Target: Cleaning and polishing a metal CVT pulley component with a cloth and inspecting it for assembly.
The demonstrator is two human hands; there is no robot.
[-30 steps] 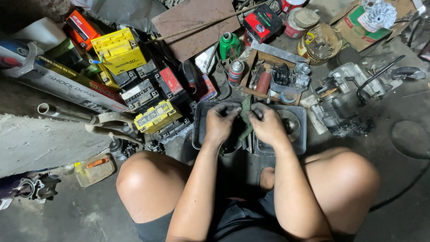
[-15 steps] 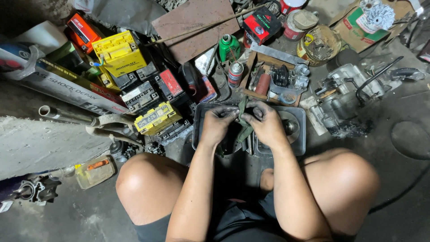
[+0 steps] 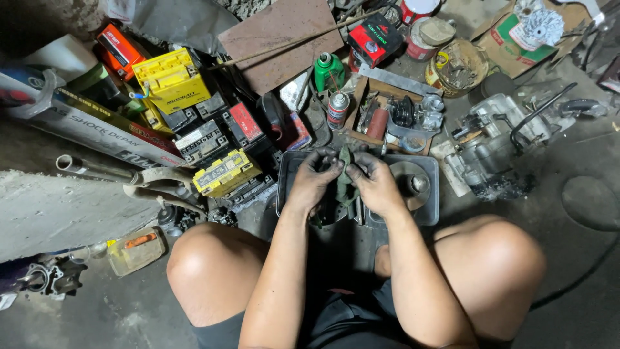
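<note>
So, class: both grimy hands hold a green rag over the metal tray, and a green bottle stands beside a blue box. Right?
Not quite. The head view shows the green bottle beside a red and black box, not blue. Both hands, left and right, do hold the green rag over the metal tray.

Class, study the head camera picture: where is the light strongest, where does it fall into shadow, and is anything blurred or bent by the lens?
Head view: brightest on the yellow battery and the concrete ledge; darkest at the top left corner and between the knees. The left hand and right hand, on a green rag over the metal tray, show sharp. Edges bow slightly, wide-angle.
</note>
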